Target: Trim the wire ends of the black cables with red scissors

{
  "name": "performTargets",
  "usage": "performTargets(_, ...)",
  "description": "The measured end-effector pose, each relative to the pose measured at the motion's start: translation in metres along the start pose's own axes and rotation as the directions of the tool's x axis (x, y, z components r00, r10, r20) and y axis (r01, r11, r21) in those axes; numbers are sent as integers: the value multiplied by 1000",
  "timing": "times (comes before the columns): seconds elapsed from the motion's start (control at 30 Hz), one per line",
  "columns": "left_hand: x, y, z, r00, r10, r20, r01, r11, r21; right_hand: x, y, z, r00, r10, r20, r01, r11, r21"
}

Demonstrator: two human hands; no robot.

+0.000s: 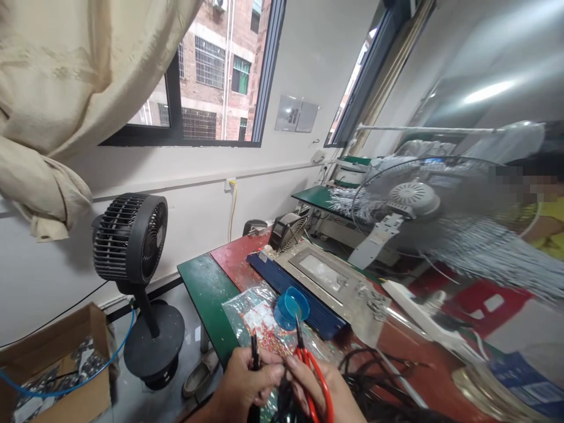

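At the bottom of the view my left hand [249,376] is closed around thin black cable-like strands [254,349], whose ends stick up past the fingers. Just to its right, my right hand [330,390] grips red-handled scissors [325,382], their dark pointed tip aimed up and away. The fingertips of both hands meet in a pinch; whatever lies between them is too small to make out. More black strands hang below the hands. Beyond them, a blue round cup [291,306] sits by a clear plastic bag [240,305] with many tiny red and yellow pieces.
A dark blue bar [299,294] and a beige metal device [324,270] lie behind the cup. Black cables [374,376] spread at right. A wire-caged fan [414,200] stands beyond, near another person in yellow [549,229]. A black fan [132,241] and cardboard box [94,393] are left.
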State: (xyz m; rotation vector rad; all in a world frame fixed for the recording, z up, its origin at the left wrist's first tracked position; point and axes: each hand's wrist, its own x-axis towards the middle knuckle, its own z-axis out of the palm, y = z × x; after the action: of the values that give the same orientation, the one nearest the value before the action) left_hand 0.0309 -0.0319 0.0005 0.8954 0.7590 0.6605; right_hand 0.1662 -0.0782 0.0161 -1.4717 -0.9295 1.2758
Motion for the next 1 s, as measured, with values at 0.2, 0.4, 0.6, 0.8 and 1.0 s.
performTargets(0.2, 2, -3, 0, 999, 25, -39, -23, 998, 53, 3, 6, 1, 1000, 25, 16, -25, 1000, -13)
performTargets(0.4, 1, -7, -1, 991, 22, 130, -12, 997, -79, 2, 9, 6, 990, 57, 128, -81, 979, 188)
performTargets(0.6, 1, -5, 4, 984, -34, 176, 73, 973, -221, -6, -6, 7, 973, 162, 167, -202, 944, 260)
performTargets(0.8, 1, -1, 7, 971, -32, 237, 81, 977, -197, -4, 1, 9, 984, 145, 104, -169, 943, 285)
performTargets(1.0, 2, 1, 5, 972, -82, 221, 119, 980, -159, -4, 2, 12, 994, 49, 95, -74, 957, 282)
